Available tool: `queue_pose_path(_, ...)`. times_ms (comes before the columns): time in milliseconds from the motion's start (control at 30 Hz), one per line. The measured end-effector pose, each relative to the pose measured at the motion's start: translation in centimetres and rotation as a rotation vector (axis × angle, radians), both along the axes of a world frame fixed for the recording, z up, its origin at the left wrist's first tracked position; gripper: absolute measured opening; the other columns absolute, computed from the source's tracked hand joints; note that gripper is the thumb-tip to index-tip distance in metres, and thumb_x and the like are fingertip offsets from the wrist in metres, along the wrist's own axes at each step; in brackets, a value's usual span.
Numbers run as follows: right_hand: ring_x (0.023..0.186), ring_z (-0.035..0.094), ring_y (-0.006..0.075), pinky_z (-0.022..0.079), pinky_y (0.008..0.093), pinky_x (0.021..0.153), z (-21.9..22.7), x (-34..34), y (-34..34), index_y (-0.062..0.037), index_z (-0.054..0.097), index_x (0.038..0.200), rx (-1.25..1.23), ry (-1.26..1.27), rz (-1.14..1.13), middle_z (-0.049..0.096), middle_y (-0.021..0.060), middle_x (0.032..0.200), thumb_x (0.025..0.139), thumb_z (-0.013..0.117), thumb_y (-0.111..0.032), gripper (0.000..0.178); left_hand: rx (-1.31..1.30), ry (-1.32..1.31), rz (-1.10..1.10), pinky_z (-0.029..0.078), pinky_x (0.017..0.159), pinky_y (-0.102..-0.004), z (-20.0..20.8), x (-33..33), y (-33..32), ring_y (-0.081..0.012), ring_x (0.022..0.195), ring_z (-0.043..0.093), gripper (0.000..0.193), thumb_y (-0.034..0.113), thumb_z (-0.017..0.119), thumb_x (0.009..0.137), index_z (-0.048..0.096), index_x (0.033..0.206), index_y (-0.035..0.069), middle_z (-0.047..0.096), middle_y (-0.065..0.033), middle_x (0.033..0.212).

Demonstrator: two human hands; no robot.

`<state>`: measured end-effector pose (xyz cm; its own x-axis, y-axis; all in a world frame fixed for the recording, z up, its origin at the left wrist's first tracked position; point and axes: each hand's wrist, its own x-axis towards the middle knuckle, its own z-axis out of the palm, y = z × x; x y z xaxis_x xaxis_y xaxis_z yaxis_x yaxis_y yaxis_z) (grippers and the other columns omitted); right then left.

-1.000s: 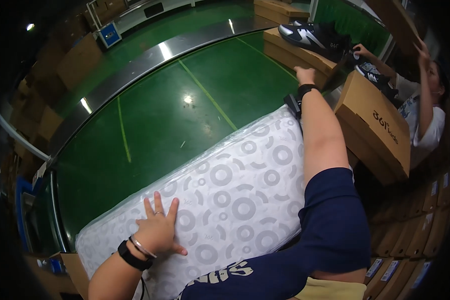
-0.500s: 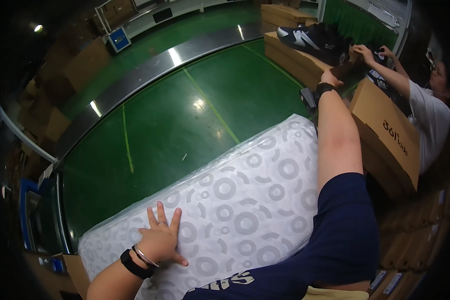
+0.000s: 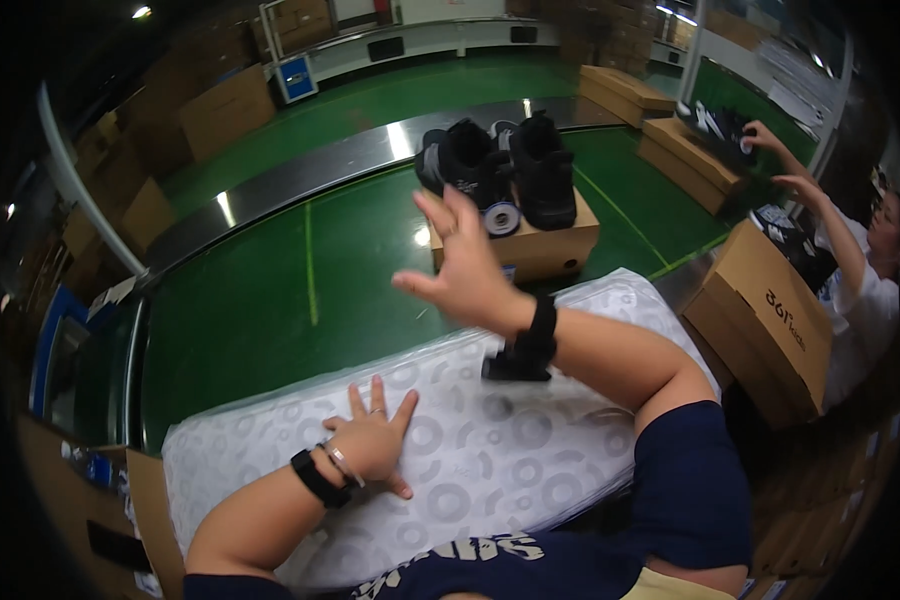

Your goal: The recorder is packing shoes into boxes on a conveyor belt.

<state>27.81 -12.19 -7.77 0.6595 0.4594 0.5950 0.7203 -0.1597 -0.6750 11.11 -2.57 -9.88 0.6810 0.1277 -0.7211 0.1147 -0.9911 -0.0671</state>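
My left hand (image 3: 372,445) rests with fingers spread on a stack of white wrapping paper (image 3: 510,460). The sheets carry grey rings and arcs and lie on something clear and shiny like plastic. Raised above the stack's far edge, my right hand (image 3: 470,262) has its fingers apart and nothing in it. Just beyond it, a pair of black shoes (image 3: 542,175) sits on top of a brown shoe box (image 3: 568,245). My right hand overlaps the nearer shoe in view; whether it touches cannot be made out. A black wristband with a dark device circles my right wrist.
Under the box runs a green conveyor surface (image 3: 230,330) with a metal rail (image 3: 350,165). At right, another person's hands (image 3: 765,140) reach over a shoe on a second box (image 3: 685,160). A tilted brown box (image 3: 760,310) stands nearer me, with more cartons below.
My right hand has drawn back from the far right to the middle, and its fingers have spread. A box bearing black shoes now stands before me. My left hand stays on the paper.
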Motion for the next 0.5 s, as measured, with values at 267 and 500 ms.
queue_pose_path(267, 0.084, 0.057, 0.0313, 0.044, 0.0338, 0.074, 4.7, 6.2, 4.7, -0.0018, 0.053, 0.093, -0.344, -0.086, 0.143, 0.058, 0.0182, 0.086, 0.070, 0.064, -0.014, 0.028, -0.078, -0.108, -0.039, 0.028, 0.086, -0.0659, 0.4, -1.1, -0.7, -0.0487, 0.126, 0.004, 0.127, 0.045, 0.081, 0.045, -0.001, 0.138, 0.018, -0.004, -0.0248, 0.140)
queue_pose_path(500, 0.072, 0.055, 0.0068, 0.045, 0.0206, 0.062, 14.7, -8.1, -1.9, 0.0008, 0.052, 0.095, 0.005, 0.277, 0.628, 0.059, 0.0040, 0.077, 0.075, 0.064, -0.010, 0.026, -0.124, -1.752, -0.041, 0.034, 0.090, -0.0512, 2.3, -5.2, 3.8, -0.0389, 0.122, 0.028, 0.097, 0.039, 0.074, 0.063, 0.017, 0.134, 0.005, 0.022, -0.0232, 0.135)
